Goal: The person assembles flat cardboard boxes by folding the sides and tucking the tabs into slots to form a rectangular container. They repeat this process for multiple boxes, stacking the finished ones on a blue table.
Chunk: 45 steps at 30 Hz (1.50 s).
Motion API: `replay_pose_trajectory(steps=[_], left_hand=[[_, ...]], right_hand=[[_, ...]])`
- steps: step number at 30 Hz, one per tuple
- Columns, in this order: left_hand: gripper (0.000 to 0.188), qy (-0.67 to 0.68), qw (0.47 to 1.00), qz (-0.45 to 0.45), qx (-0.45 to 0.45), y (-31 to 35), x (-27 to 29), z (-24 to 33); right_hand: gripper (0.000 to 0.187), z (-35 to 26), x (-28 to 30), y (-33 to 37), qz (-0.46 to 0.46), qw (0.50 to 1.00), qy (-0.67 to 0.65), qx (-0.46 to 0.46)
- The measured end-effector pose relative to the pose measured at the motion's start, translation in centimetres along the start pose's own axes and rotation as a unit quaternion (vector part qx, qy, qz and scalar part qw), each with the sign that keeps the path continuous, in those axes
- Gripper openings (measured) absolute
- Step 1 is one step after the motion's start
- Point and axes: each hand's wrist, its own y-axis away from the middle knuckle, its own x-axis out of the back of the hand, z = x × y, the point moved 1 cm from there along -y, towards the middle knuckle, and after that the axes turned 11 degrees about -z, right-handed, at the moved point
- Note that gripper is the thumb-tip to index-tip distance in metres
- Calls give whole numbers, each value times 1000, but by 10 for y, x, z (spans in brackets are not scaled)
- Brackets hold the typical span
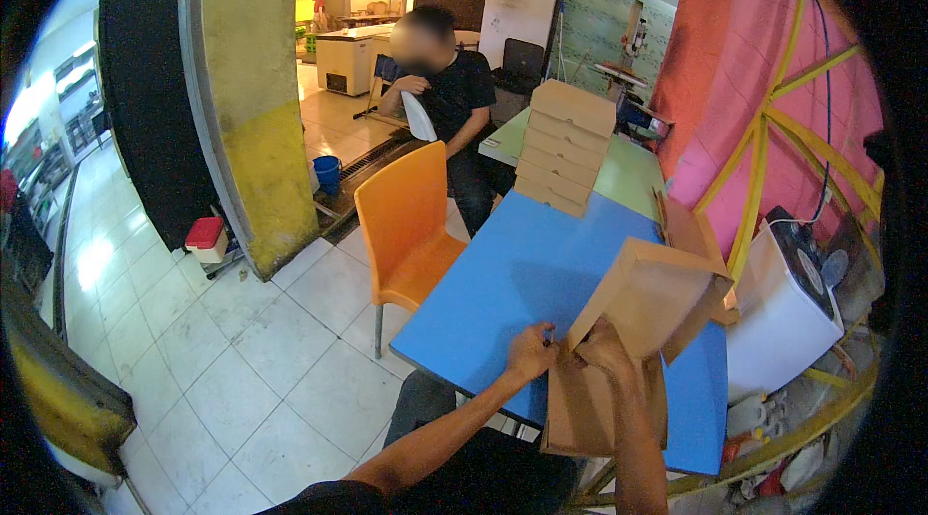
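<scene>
A brown cardboard box (667, 288), partly folded, stands open at the near end of the blue table (503, 283). Its lid panel tilts up and away from me, while its lower part (590, 418) hangs over the table edge toward my lap. With bent fingers, my left hand (532, 353) grips the box's left corner by the fold. My right hand (607, 346) is closed at the inner side of the same corner, its fingers around the cardboard flap. The fingertips of the right hand are partly hidden.
Folded boxes are stacked (565, 147) at the table's far end. More cardboard (691, 225) leans at the right, near a white appliance (783, 312) and yellow metal bars (764, 128). An orange chair (406, 225) stands left of the table. A person (459, 99) in black sits beyond it.
</scene>
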Motion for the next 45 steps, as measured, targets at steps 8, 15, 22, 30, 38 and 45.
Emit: replay_pose_trajectory(steps=[8,15,22,30,38,45], left_hand=[[29,309,947,-65,65,-5,-3,0],[13,393,919,-22,36,-3,-2,3],[14,453,890,-22,47,-4,1,-3],[15,418,903,-31,93,-1,7,12],[14,461,885,23,62,-8,-1,0],[12,313,948,22,61,-7,-5,-2]], right_hand=[[16,27,-24,-13,64,990,-75,101],[6,50,-29,-21,4,976,-182,117],[11,57,-34,-19,12,955,-265,136],[8,58,-45,-24,41,945,-310,96],[11,68,-43,-33,62,967,-218,114],[12,38,-39,-13,99,980,-126,114]])
